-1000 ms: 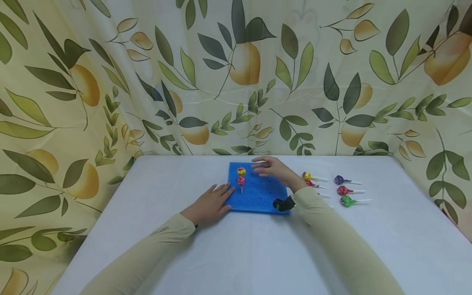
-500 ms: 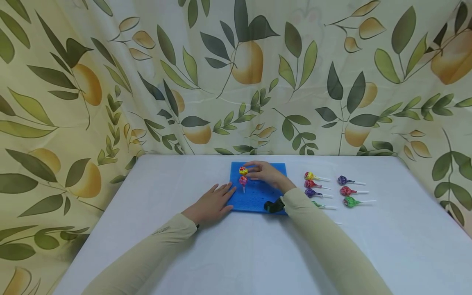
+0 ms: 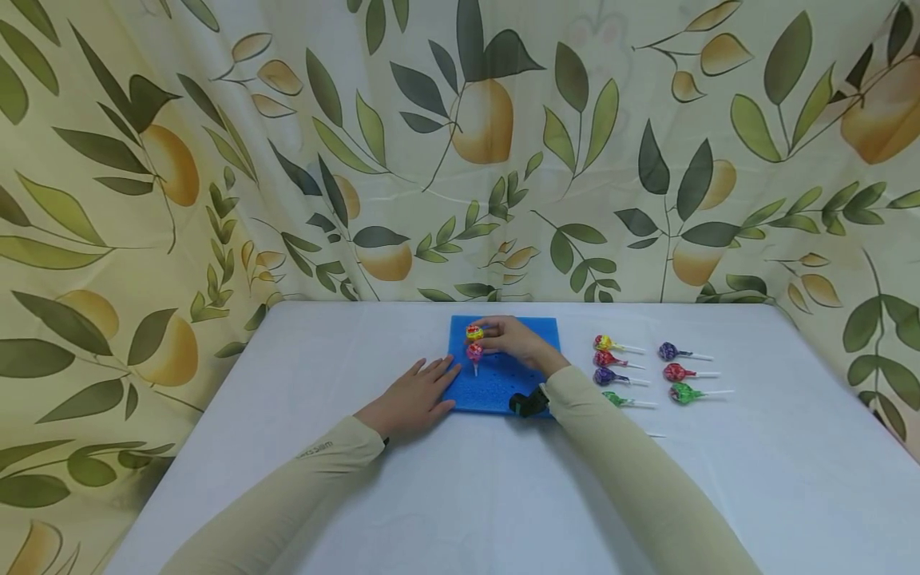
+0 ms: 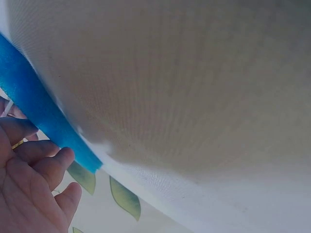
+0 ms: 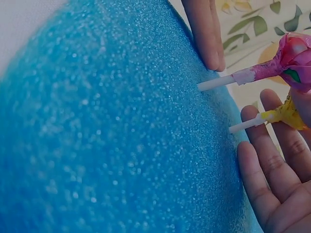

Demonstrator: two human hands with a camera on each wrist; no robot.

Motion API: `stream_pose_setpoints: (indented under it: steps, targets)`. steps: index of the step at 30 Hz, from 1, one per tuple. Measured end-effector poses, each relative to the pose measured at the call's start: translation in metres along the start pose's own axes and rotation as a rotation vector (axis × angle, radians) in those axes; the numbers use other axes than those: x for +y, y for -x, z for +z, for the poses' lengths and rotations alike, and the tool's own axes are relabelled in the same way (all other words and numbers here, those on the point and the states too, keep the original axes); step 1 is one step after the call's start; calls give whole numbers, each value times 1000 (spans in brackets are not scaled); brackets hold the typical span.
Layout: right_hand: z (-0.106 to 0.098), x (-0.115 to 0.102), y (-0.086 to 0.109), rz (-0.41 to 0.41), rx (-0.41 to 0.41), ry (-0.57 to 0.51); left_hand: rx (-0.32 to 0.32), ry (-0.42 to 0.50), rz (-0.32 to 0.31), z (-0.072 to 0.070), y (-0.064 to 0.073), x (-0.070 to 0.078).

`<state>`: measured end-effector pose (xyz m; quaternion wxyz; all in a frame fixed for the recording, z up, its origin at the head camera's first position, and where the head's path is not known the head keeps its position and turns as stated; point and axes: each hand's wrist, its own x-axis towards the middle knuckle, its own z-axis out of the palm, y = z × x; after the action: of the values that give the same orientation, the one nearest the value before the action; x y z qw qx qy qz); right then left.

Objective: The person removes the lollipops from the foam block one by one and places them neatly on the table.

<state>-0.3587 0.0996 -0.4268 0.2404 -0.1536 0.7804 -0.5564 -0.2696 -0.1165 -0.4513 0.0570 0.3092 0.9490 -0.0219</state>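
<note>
Two wrapped lollipops stand upright with their sticks in a blue foam board [image 3: 503,391]: a yellow lollipop [image 3: 473,332] behind and a pink lollipop [image 3: 474,352] in front. The right hand [image 3: 512,335] pinches the yellow one's head between thumb and fingers, reaching in from the right. In the right wrist view, the yellow lollipop [image 5: 284,115] has its head partly covered by the thumb, and the pink lollipop [image 5: 294,58] is close beside. The left hand [image 3: 413,399] lies with straight fingers on the board's left edge; in the left wrist view its fingers border the foam board [image 4: 43,107].
Right of the board, loose lollipops lie in two columns on the white table [image 3: 460,495]. The nearer column has yellow [image 3: 604,343], red [image 3: 604,358], purple [image 3: 605,376] and green [image 3: 614,398] ones; the farther has purple [image 3: 668,350], red [image 3: 676,372] and green [image 3: 683,392].
The right hand has moved left across the board, from apart to the yellow lollipop, and its fingers have closed about the head. The left hand stays where it was.
</note>
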Motion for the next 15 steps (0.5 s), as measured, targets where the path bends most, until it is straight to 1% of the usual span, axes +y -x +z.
stream_pose_setpoints:
  steps: [7,15]
  targets:
    - [-1,-3,1,-3,16,-13,4,3,2,1,-1,0]
    - [-5,-21,7,-57,61,-23,6,11,2,0,0,1]
